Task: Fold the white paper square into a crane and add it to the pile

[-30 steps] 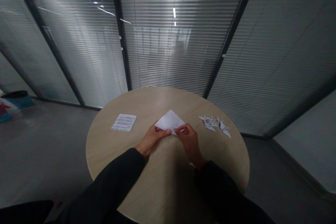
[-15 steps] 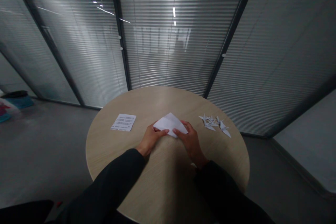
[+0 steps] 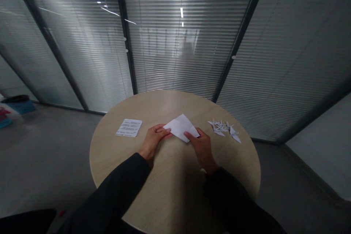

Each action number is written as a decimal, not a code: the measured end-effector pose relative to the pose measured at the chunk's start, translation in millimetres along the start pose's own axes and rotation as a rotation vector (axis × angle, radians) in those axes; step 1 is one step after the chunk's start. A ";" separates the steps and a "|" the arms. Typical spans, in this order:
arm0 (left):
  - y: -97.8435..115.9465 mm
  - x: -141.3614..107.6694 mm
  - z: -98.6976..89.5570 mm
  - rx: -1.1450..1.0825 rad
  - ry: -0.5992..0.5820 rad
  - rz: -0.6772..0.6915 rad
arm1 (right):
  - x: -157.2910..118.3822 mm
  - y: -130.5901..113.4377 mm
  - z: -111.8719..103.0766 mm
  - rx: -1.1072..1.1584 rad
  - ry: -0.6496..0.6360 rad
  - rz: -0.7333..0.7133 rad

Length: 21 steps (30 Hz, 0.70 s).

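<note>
A white folded paper (image 3: pixel 181 126), roughly diamond-shaped, is held over the middle of the round wooden table. My left hand (image 3: pixel 155 139) pinches its left corner, thumb on top and fingers behind. On the right side, my right hand (image 3: pixel 202 147) grips the paper with the thumb lying on its face and the fingers beneath. Left of my hands lies a squarish stack of printed paper (image 3: pixel 129 128). Several small folded white paper cranes (image 3: pixel 220 128) are heaped to the right of my right hand.
The round table (image 3: pixel 170 98) has a pale wood top. Behind it stands a glass partition with blinds (image 3: pixel 175 65) and dark frames. A blue bin with a black rim (image 3: pixel 20 105) is on the floor at the far left.
The paper has shifted slightly right and up, turning a little, and now shows more of its face. My left thumb has moved to its left corner; my right hand has moved slightly right.
</note>
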<state>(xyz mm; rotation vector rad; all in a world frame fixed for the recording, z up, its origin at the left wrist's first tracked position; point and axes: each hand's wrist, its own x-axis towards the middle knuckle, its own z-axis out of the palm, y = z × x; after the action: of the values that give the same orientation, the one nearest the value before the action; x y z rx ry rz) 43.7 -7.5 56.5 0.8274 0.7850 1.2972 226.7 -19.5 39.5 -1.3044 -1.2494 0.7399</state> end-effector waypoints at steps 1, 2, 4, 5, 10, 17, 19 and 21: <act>0.3 0.0 -0.1 0.002 -0.005 -0.001 | 0.1 -0.4 -0.1 0.004 0.004 -0.001; 0.4 -0.1 0.0 0.002 -0.010 0.000 | 0.3 -0.6 -0.2 0.008 0.008 0.000; 0.6 -0.7 0.7 0.001 -0.017 0.001 | 0.6 -0.4 -0.5 0.021 0.004 0.009; 0.7 -1.1 1.1 0.001 -0.018 0.001 | 0.8 -0.1 -0.7 0.027 0.002 0.015; 1.6 -2.0 1.7 0.009 -0.021 0.007 | 1.5 1.9 -1.5 0.034 0.013 -0.003; 3.2 -0.8 0.1 0.012 -0.013 0.016 | 2.3 1.5 -2.7 0.058 0.024 0.001; 3.5 -0.8 0.3 0.018 -0.016 0.021 | 2.6 1.2 -2.7 0.054 0.033 0.000; 3.8 -1.0 0.5 0.030 -0.020 0.027 | 2.7 0.7 -2.8 0.054 0.037 0.011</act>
<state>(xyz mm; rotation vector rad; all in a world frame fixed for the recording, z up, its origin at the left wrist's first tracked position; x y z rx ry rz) 42.2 -8.2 60.1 0.8766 0.7817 1.3023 230.2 -17.6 40.0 -1.2765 -1.1862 0.7489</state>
